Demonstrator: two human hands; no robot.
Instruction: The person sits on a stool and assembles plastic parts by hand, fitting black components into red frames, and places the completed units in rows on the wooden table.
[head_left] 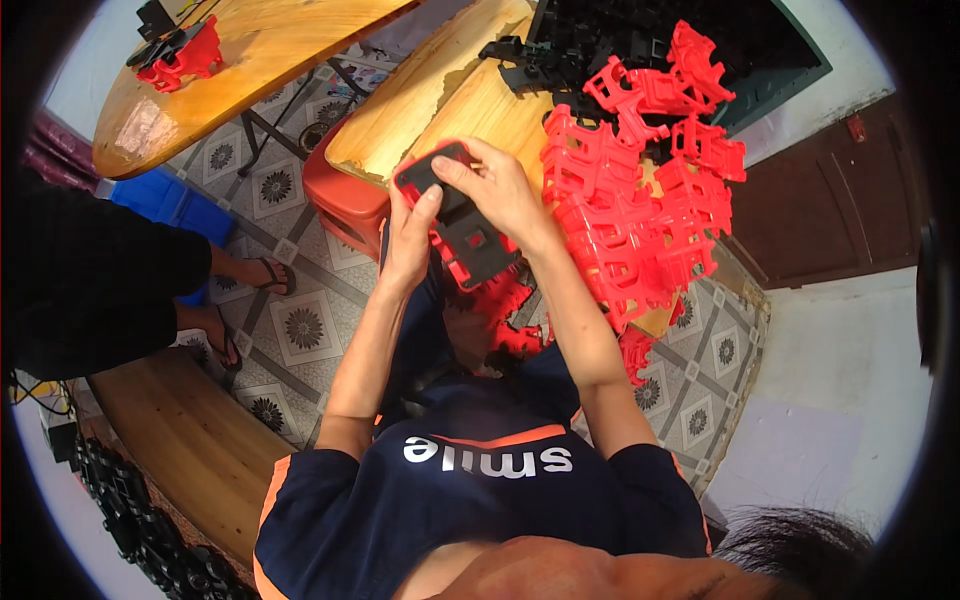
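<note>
Black on its face, the oblong plastic part [465, 222] is red-edged.

A long plastic part [484, 255], black with red edges, slants from upper left to lower right, gripped between the left hand [408, 242] and right hand [502, 195].

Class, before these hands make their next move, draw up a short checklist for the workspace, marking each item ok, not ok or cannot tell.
1. Left hand gripping the black-and-red part: ok, thumb resting on top.
2. Right hand steadying it too: ok, its thumb also on top.
3. Part's black and red sections fully joined: cannot tell, the hands hide some of it.
4. Red frames neatly stacked: not ok, they lie jumbled in a heap on the wooden table.
5. Black pieces in sight: ok, toward the table's far end.
</note>
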